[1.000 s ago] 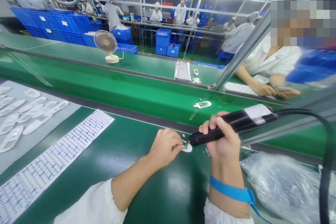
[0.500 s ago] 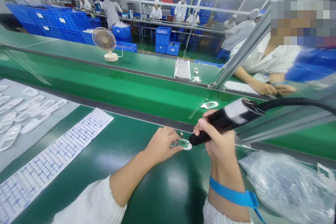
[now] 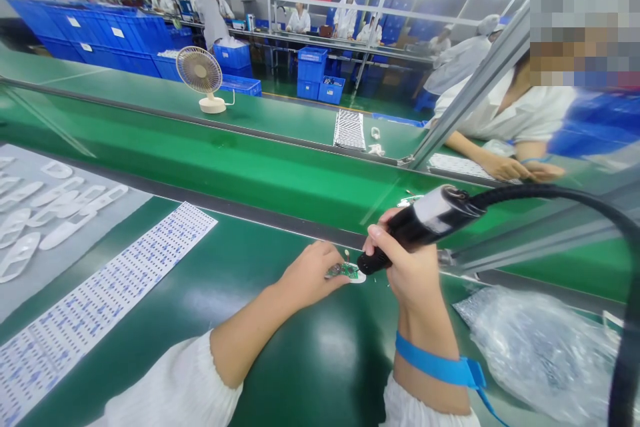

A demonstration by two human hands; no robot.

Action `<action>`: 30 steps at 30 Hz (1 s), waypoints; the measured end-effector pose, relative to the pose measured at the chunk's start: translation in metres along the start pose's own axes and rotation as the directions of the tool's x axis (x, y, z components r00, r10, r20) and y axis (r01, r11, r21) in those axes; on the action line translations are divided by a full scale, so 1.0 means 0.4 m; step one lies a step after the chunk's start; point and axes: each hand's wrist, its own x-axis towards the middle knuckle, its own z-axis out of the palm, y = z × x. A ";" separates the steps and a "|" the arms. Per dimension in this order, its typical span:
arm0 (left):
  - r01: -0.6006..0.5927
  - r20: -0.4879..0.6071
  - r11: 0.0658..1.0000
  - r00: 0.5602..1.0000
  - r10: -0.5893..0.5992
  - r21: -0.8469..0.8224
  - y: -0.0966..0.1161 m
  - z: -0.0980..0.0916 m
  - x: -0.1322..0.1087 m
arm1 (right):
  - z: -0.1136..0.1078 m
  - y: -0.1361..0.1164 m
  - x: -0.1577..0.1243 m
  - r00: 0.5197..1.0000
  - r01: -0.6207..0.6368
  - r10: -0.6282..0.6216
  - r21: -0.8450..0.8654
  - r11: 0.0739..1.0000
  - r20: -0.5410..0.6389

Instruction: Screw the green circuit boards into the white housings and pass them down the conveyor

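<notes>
Right hand (image 3: 410, 267) grips my black corded tool (image 3: 420, 227), its long axis slanting down-left, tip at the small green board (image 3: 345, 271); my left hand (image 3: 307, 277) pinches that board from its left, on the worktop (image 3: 280, 353)

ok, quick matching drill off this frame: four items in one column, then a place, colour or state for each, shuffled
1. desk fan
2. wrist strap
3. corded electric screwdriver
4. green circuit board

A. held down by the left hand
B. gripped in the right hand
C. standing on the far bench
D. blue

Pairs: 1-C, 2-D, 3-B, 4-A
</notes>
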 end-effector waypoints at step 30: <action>0.033 0.012 0.999 0.999 -0.033 -0.016 0.011 -0.001 0.002 | -0.011 0.014 0.004 0.994 -0.029 0.043 -0.140 0.990 0.101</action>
